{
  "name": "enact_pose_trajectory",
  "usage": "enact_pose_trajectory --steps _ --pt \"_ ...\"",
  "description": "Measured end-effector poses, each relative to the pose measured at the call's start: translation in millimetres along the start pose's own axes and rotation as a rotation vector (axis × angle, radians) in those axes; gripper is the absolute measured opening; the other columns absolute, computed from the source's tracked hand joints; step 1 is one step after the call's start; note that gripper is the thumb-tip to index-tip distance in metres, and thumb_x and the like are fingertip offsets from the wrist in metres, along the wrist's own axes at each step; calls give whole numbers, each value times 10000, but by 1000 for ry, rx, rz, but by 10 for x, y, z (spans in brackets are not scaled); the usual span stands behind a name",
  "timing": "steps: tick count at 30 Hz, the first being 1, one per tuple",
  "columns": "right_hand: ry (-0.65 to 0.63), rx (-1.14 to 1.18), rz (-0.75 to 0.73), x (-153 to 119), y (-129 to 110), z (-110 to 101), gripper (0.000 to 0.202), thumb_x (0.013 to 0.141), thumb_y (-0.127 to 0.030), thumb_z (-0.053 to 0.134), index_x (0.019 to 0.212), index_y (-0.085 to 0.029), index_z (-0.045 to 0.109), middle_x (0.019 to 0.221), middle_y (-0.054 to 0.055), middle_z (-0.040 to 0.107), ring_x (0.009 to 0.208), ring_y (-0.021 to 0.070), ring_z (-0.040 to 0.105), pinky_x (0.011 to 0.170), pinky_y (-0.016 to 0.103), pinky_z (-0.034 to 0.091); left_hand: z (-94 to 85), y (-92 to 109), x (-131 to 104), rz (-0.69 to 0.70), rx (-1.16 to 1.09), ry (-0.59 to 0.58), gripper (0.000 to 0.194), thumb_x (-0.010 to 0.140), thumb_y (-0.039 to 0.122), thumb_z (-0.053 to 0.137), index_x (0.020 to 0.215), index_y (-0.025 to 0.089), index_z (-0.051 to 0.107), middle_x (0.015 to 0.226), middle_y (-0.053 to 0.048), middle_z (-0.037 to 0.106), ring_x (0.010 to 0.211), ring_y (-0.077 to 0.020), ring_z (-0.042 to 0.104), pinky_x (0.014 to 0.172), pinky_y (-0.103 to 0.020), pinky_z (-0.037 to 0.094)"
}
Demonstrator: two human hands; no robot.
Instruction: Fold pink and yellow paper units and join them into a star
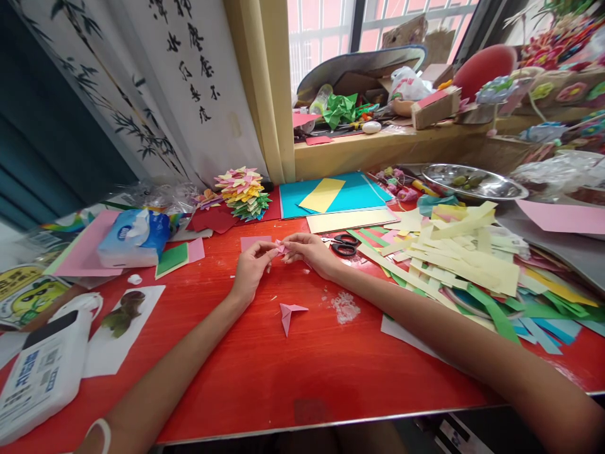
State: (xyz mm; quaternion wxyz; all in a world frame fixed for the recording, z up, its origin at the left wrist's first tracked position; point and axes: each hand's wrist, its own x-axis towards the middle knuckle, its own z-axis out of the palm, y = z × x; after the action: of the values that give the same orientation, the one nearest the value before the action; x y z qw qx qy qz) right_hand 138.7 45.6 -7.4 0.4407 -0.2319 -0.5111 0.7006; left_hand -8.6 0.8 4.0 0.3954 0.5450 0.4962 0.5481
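Between my left hand [254, 266] and my right hand [309, 251] is a small folded piece of pink paper [280, 248], pinched by the fingertips of both. Fingers cover much of it, so its exact shape is hidden. Just behind my left hand lies a flat pink paper square [255, 242]. Nearer to me on the red table [227, 378] rests a finished-looking pink origami piece [289, 316] with pointed ends. Scissors with black handles [346, 244] lie close to my right hand.
A heap of cut paper strips [454, 252] spreads under and beyond my right forearm. At the back stand a colourful folded-paper model [243, 192] and blue paper sheets [359, 195]. To the left are a tissue pack [135, 238] and a white box [45, 378]. A metal dish [475, 181] sits back right.
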Motion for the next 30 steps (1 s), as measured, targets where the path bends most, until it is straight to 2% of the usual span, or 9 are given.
enact_pose_trajectory --steps 16,23,30 --pt "-13 -91 -33 -4 9 11 143 688 -224 622 764 -120 559 716 29 635 581 97 614 591 224 498 -4 -5 -3 3 80 -20 209 689 337 615 786 153 591 692 6 560 469 -52 393 439 -195 309" --pt "3 -118 -27 -22 1 26 122 707 -206 604 769 -114 552 691 25 632 572 98 612 587 230 503 9 -12 -3 39 100 -15 177 691 308 613 771 152 584 748 -1 569 629 -87 473 564 -201 369" --pt "4 -171 -34 -26 -15 42 79 725 -180 575 762 -118 541 614 5 618 532 91 600 546 208 479 -13 -68 22 55 73 -33 143 696 268 600 769 154 556 756 8 546 671 -92 487 637 -217 389"
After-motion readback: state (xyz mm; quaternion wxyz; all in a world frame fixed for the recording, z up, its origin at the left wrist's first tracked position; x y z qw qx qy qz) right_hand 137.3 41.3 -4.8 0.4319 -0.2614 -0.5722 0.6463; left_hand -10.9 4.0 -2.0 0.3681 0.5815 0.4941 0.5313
